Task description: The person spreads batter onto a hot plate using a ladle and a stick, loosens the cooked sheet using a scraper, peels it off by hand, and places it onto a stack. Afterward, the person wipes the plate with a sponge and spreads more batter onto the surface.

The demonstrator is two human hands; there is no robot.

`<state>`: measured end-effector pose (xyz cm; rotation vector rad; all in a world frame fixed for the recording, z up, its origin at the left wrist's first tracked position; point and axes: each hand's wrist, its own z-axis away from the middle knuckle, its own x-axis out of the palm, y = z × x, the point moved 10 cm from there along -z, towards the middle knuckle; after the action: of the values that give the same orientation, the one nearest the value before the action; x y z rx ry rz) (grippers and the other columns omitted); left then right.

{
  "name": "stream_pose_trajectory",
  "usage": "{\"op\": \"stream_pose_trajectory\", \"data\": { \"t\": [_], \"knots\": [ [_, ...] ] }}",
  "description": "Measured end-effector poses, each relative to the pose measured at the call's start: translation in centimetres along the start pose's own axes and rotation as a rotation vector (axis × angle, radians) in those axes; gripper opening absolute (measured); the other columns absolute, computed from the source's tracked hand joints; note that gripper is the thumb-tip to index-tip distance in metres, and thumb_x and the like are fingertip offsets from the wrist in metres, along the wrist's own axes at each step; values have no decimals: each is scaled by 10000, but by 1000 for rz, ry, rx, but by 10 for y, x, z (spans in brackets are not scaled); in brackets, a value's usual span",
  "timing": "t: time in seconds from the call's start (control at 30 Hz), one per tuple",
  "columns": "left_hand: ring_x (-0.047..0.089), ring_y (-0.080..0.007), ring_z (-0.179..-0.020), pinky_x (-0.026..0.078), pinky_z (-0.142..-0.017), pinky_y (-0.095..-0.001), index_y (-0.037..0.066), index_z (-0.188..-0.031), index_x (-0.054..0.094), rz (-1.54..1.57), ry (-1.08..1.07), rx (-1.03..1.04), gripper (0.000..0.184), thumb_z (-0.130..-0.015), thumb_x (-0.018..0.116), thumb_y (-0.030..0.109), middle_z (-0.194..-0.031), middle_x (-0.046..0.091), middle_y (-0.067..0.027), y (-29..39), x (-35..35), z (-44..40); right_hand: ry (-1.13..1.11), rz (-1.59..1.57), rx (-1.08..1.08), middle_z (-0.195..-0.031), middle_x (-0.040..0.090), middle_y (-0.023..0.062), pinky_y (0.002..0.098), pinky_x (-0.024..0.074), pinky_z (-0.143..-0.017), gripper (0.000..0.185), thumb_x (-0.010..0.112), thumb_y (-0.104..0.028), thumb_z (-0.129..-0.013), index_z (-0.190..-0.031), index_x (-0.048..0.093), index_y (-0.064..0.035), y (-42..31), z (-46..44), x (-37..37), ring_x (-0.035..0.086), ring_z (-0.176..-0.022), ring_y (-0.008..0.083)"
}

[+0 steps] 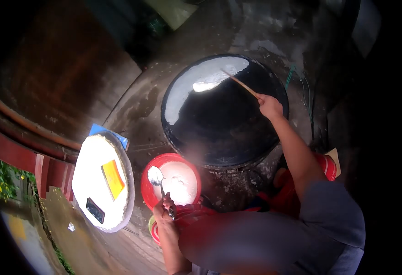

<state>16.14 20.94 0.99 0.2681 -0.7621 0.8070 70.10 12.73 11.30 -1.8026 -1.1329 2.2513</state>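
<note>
My right hand (270, 106) is closed round a thin wooden stick (242, 83), its far end over the white batter on a large round black griddle (224, 123). The pale batter (185, 87) forms a curved band along the griddle's far and left part, with a brighter patch near its inner edge. My left hand (165, 208) grips the handle of a metal ladle (155, 176). The ladle's bowl is held over the left part of a red basin (148, 195) of whitish batter (179, 181).
To the left is a round white surface (91, 169) bearing a yellow-orange packet-like item (113, 179) and a dark phone-like object (95, 210). A blue flat item (118, 136) shows behind it. A thin green cord (307, 91) lies right of the griddle.
</note>
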Motion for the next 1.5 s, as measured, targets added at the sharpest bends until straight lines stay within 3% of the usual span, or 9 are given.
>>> {"op": "stream_pose_trajectory", "data": {
  "t": [0.1,0.3,0.43,0.67,0.77,1.03,1.1,1.33,1.5],
  "knots": [
    [457,-140,-499,403,-435,-236,-103,-1017,440,-70,5,71,243,-904,326,78,-695,479,-69,5,-2,3,-2,-331,43,-1101,602,81,320,445,-872,305,471,-214,-868,-1150,589,-226,61,-34,51,568,-1017,253],
    [432,-131,-507,383,-440,-232,-105,-1016,435,-36,31,47,240,-894,336,76,-693,463,-74,6,-5,1,-343,-145,-214,-1084,611,68,325,448,-862,260,515,-239,-856,-1090,630,-238,-44,6,75,578,-990,254],
    [432,-133,-507,382,-436,-233,-109,-1014,429,-59,-20,49,238,-885,334,68,-692,461,-76,5,-5,0,-148,-252,-66,-1062,623,103,307,455,-817,272,493,-179,-870,-1111,617,-156,-28,-3,52,604,-945,235],
    [418,-126,-500,376,-432,-224,-106,-1006,424,-67,-30,32,229,-877,325,56,-684,450,-68,8,-8,3,-520,-267,-271,-963,655,107,261,455,-770,293,524,-84,-847,-1120,614,-142,-47,22,74,614,-861,178],
    [405,-122,-493,371,-429,-222,-103,-1018,414,-80,-44,30,230,-879,321,56,-687,446,-69,3,-7,2,-119,-233,-158,-942,658,91,256,454,-777,277,490,-97,-868,-1117,611,-94,-11,12,49,610,-845,184],
    [407,-123,-506,361,-430,-228,-98,-1032,411,-88,-16,68,246,-906,309,87,-720,461,-82,5,-5,7,-511,-272,-298,-1047,625,83,304,462,-806,259,479,-199,-889,-1105,621,-216,-51,37,102,604,-932,252],
    [405,-121,-505,359,-429,-226,-96,-1033,411,-118,-18,80,247,-912,304,92,-715,461,-81,5,-7,8,-304,-237,-248,-1059,621,89,307,457,-821,263,481,-210,-888,-1114,615,-216,-37,32,106,596,-956,254],
    [402,-119,-492,352,-423,-222,-83,-1022,417,-103,-10,43,226,-910,313,83,-670,448,-65,6,-13,11,-507,-159,-309,-1089,608,72,311,453,-842,273,495,-209,-868,-1113,614,-228,-64,67,99,584,-981,238],
    [399,-118,-494,346,-424,-215,-81,-1015,419,-100,-30,62,231,-913,308,95,-677,445,-63,5,-13,15,-352,-61,-406,-1073,612,66,327,457,-840,259,500,-241,-867,-1095,621,-261,-81,95,116,578,-981,254]
  ]
}}
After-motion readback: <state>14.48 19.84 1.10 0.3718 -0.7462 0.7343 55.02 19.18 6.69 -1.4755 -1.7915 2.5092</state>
